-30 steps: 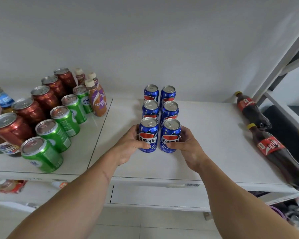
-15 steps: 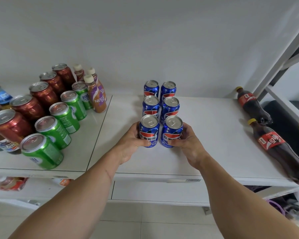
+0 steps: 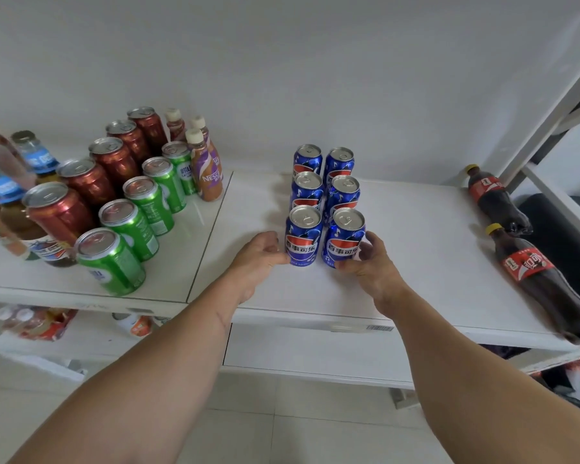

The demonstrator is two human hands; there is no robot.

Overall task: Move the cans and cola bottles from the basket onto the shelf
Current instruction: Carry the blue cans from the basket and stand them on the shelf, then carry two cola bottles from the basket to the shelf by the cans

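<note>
Six blue cans (image 3: 325,202) are seen upright on the white shelf (image 3: 416,236) at the centre of the frame, set in two columns of three that run from the front toward the wall. The front pair lies directly between the two hands. The front left can (image 3: 302,236) is touched at its lower left side by the fingertips of the left hand (image 3: 260,259), which is half open, the fingers curled loosely and the thumb near the can's base; the can is not wrapped by the hand. The front right can (image 3: 345,237) is flanked on its right side by the right hand (image 3: 370,262), also half open with fingers spread and bent; the thumb lies near the can's base, while whether the upper fingers press on it cannot be told. Both cans stand on the shelf, touching or nearly touching each other.

At the right edge of the frame two cola bottles (image 3: 529,259) are laid on their sides on the same shelf, one behind the other, well apart from the hands. At the left of the frame, on the adjoining shelf panel, rows of red cans (image 3: 91,182), green cans (image 3: 141,209) and small capped bottles (image 3: 206,169) are seen standing upright.
</note>
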